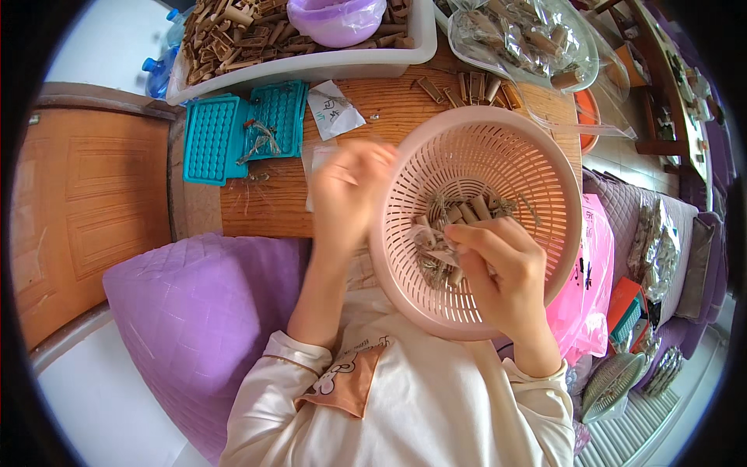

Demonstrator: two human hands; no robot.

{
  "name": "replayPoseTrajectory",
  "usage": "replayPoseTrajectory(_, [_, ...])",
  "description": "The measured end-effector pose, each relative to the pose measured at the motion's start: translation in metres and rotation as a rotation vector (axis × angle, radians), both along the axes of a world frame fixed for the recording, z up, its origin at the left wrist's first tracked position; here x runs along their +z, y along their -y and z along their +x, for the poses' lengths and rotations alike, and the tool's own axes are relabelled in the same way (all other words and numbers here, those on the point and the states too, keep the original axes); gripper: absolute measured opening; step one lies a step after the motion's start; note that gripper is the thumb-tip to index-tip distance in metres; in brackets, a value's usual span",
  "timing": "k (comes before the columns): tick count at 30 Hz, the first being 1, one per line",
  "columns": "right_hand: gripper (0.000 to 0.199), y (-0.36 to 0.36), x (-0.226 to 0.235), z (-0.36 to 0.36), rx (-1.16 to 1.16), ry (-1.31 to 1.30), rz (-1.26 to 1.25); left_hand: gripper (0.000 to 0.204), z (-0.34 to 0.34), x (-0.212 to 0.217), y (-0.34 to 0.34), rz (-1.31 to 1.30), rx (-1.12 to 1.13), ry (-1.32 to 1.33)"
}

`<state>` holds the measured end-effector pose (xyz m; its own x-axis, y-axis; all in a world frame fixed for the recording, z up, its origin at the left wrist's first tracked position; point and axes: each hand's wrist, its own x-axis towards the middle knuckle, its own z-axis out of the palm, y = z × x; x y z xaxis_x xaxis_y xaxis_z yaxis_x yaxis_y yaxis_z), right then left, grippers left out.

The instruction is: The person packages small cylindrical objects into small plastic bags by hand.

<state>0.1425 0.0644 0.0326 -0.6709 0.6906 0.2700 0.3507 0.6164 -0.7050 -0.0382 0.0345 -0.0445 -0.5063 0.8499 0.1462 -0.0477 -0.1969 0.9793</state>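
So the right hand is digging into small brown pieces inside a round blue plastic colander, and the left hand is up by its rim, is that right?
Not quite: the round plastic colander is pink, not blue. The head view shows it. The rest holds: the right hand reaches into the small brown pieces inside it, and the left hand, blurred, is by its rim.

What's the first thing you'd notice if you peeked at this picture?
The big pink basket in the middle grabs the eye first, with small brown pieces lying in it and the right hand picking among them. The left hand is blurred beside its rim. Behind, a white tray heaped with more brown pieces holds a purple bowl, and teal moulds lie on the table.
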Motion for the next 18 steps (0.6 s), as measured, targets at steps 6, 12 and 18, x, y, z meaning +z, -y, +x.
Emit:
replayPoseTrajectory(6, [0.025,0.000,0.001,0.002,-0.128,-0.043,-0.171,0.010,0.015,0.033,0.023,0.205,0.112,-0.630])
replayPoseTrajectory(12, [0.023,0.004,-0.003,-0.005,-0.052,0.019,-0.010,0.019,0.034,0.042,0.020,0.255,0.002,-0.921])
replayPoseTrajectory(18, [0.024,0.008,-0.005,-0.003,0.033,0.157,0.205,0.010,0.024,0.039,0.021,-0.027,-0.195,-0.512])
